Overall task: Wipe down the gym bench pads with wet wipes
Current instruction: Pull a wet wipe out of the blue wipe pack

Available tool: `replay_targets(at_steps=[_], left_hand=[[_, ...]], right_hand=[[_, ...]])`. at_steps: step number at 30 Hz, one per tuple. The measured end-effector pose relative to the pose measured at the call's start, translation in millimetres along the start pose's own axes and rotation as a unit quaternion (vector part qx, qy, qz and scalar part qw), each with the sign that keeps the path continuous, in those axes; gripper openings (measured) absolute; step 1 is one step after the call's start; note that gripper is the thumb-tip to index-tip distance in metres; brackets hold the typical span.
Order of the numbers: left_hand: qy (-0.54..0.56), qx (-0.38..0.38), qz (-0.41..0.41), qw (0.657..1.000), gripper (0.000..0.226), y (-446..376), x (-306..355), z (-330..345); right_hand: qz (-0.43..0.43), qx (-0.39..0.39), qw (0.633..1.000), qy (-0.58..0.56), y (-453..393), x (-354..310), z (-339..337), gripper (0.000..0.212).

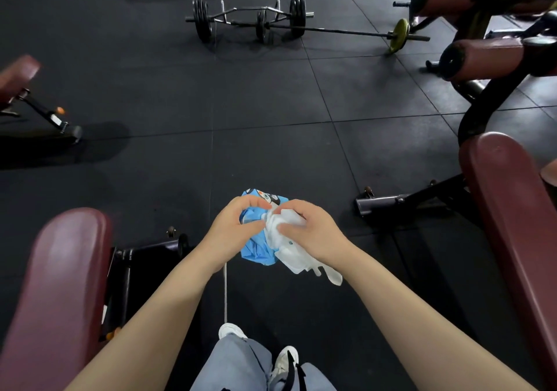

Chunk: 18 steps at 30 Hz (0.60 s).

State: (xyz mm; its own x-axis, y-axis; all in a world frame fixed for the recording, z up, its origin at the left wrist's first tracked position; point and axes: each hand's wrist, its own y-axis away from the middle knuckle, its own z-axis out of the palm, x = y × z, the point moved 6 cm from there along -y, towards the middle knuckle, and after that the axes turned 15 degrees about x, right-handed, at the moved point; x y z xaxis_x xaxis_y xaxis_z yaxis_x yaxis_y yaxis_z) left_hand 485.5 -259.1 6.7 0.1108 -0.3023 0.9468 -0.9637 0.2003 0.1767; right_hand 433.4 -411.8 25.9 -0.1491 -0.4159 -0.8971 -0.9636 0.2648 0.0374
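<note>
In the head view, my left hand (pixel 233 229) grips a blue wet wipes pack (pixel 257 252) in front of me, above the floor. My right hand (pixel 312 229) pinches a bunch of white wet wipes (pixel 297 256) coming out of the pack; a loose end hangs down below the hand. A maroon bench pad (pixel 60 285) lies at my lower left. A second maroon bench pad (pixel 512 218) runs along the right edge. My arms reach forward between the two pads.
Black rubber floor tiles (pixel 256 98) stretch ahead. Loaded barbells (pixel 256 19) lie on the floor farther off. Maroon roller pads (pixel 482 59) on a machine frame stand at the upper right. Another bench (pixel 18 77) is at the left edge. My shoes (pixel 286 357) show below.
</note>
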Motion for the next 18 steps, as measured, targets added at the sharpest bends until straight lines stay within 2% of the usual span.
replay_targets(at_steps=[2, 5, 10, 13, 15, 17, 18], left_hand=[[0.006, -0.007, -0.002, 1.0, 0.03, 2, 0, 1], [0.019, -0.017, -0.001, 1.0, 0.035, 4, 0, 2], [0.005, -0.009, 0.003, 1.0, 0.045, 5, -3, 3], [0.007, -0.012, 0.0, 1.0, 0.044, 6, -5, 4], [0.018, -0.015, 0.002, 1.0, 0.043, 6, -4, 4], [0.023, -0.022, 0.009, 0.999, 0.044, 6, -2, 3], [0.022, -0.028, 0.011, 0.999, 0.044, 6, 0, 2]], right_hand=[[-0.011, 0.013, 1.0, 0.001, 2, 2, 1, 0.026], [0.026, -0.007, 1.0, -0.006, 7, 16, 9, 0.033], [0.05, -0.017, 0.997, 0.057, 10, 32, 7, 0.015], [0.069, -0.028, 0.994, 0.083, 8, 40, 8, 0.014], [0.077, 0.0, 0.995, 0.06, 7, 39, 7, 0.012], [0.14, 0.022, 0.99, 0.006, 10, 46, 4, 0.037], [0.182, 0.01, 0.983, -0.011, 13, 51, 3, 0.051]])
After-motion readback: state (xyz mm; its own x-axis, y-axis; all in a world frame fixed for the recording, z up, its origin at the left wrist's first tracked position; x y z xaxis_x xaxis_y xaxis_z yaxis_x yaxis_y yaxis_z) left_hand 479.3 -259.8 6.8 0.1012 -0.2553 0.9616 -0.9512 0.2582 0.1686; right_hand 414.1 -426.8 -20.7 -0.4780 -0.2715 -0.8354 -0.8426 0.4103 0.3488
